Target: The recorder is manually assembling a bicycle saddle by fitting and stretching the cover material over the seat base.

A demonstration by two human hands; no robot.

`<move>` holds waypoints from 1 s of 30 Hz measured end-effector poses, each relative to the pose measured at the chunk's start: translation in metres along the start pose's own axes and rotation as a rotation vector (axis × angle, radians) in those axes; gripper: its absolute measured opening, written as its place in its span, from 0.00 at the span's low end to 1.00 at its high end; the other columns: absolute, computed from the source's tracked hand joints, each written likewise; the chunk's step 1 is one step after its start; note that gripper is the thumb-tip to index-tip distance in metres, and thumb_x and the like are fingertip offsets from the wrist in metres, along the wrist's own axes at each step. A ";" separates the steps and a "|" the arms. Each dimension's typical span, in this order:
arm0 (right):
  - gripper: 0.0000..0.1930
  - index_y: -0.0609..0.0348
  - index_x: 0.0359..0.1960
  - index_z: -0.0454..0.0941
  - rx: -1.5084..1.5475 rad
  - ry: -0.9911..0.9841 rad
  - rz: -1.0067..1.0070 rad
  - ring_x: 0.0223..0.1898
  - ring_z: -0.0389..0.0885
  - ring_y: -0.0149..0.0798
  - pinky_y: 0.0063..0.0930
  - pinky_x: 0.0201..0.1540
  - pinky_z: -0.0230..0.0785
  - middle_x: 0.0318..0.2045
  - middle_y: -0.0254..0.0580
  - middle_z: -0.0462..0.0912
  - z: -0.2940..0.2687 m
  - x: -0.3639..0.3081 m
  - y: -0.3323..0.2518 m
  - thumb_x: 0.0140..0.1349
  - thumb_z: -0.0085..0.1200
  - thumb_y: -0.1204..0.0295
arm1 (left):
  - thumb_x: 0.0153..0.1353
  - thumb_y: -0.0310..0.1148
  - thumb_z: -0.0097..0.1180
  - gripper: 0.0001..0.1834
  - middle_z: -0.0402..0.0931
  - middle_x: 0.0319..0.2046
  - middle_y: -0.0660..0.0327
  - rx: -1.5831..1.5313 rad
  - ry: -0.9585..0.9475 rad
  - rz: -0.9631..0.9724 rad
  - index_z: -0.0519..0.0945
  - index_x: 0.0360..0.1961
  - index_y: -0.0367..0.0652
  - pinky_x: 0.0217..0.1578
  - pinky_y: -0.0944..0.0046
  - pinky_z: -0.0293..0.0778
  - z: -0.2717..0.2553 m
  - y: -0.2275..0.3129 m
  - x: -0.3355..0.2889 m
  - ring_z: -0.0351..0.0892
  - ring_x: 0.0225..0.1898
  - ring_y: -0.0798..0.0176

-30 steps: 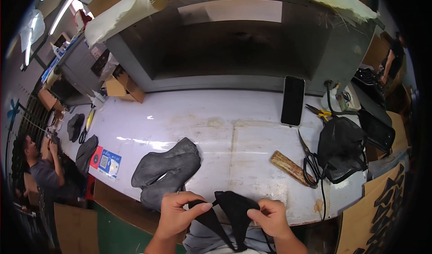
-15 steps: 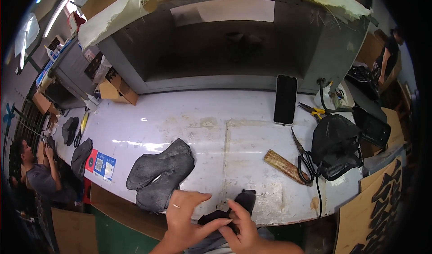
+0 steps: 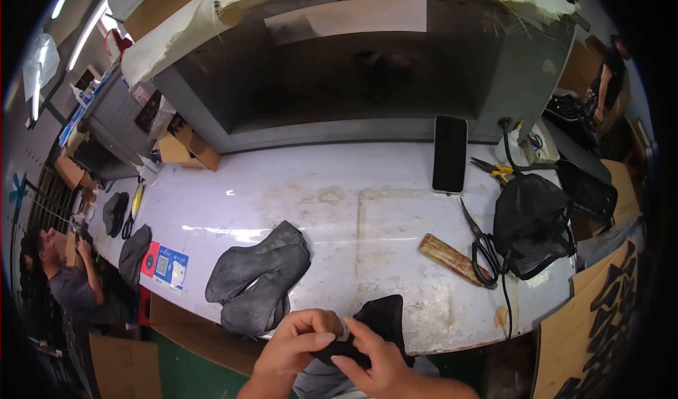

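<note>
Black cloth [image 3: 387, 316] is pinched by left hand [image 3: 293, 346] at front edge of table [image 3: 388, 258]; grip of right hand [image 3: 378, 364] is unclear; handling appears unfinished.

Light is bright and cool, with glowing tube lights [image 3: 97, 25] visible at ten o'clock. The white tabletop [image 3: 395, 208] throws back a streak of glare between eight and nine o'clock. At twelve, the grey cabinet [image 3: 339, 127] has a deeply shadowed hollow. Black material [image 3: 385, 318] near six loses detail. Fisheye distortion bends straight edges; the corners fall to black, and the rim looks soft.
</note>
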State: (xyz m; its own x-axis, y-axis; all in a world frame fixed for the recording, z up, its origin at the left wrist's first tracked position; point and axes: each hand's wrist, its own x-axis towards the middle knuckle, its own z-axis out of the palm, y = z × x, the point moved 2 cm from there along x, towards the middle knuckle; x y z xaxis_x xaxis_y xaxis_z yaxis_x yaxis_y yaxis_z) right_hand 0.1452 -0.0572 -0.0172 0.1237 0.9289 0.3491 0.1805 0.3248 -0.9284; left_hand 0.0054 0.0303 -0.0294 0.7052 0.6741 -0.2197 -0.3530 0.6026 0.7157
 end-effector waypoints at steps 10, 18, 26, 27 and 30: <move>0.21 0.64 0.59 0.71 -0.037 0.001 -0.048 0.41 0.84 0.52 0.33 0.41 0.76 0.47 0.54 0.81 -0.012 0.002 0.002 0.63 0.57 0.77 | 0.70 0.37 0.44 0.17 0.72 0.26 0.58 0.756 0.046 0.356 0.74 0.28 0.35 0.32 0.64 0.66 0.002 0.008 -0.006 0.72 0.29 0.63; 0.27 0.63 0.66 0.60 0.503 -0.054 0.371 0.36 0.77 0.29 0.21 0.39 0.68 0.38 0.41 0.79 -0.003 -0.011 0.018 0.66 0.53 0.78 | 0.67 0.25 0.47 0.08 0.69 0.23 0.61 0.804 0.147 0.353 0.72 0.29 0.37 0.28 0.65 0.64 0.017 0.003 -0.007 0.67 0.24 0.64; 0.30 0.61 0.70 0.52 0.874 0.075 0.500 0.41 0.78 0.29 0.21 0.46 0.69 0.44 0.42 0.80 -0.005 -0.012 0.007 0.70 0.50 0.76 | 0.71 0.34 0.47 0.16 0.67 0.24 0.65 0.228 -0.026 0.016 0.71 0.25 0.39 0.30 0.67 0.61 0.002 -0.006 0.006 0.63 0.26 0.70; 0.30 0.61 0.70 0.51 0.880 0.096 0.494 0.40 0.78 0.29 0.20 0.45 0.69 0.44 0.42 0.80 -0.006 -0.011 0.007 0.70 0.50 0.77 | 0.69 0.33 0.50 0.16 0.66 0.22 0.66 0.365 -0.002 -0.049 0.71 0.23 0.39 0.29 0.67 0.61 0.001 -0.003 0.004 0.64 0.25 0.69; 0.30 0.61 0.70 0.52 0.738 0.087 0.478 0.40 0.77 0.29 0.20 0.44 0.68 0.43 0.42 0.80 -0.008 -0.018 0.018 0.69 0.50 0.79 | 0.68 0.35 0.52 0.16 0.64 0.21 0.67 0.944 0.063 0.314 0.70 0.23 0.39 0.29 0.67 0.60 0.024 0.005 -0.004 0.63 0.24 0.68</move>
State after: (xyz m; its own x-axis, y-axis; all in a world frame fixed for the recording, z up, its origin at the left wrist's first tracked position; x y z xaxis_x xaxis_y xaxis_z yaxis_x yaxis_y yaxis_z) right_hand 0.1536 -0.0698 -0.0396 0.1041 0.9877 -0.1171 -0.5818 -0.0350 -0.8126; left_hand 0.0157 0.0206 -0.0094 0.6197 0.7829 0.0550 0.1350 -0.1754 0.9752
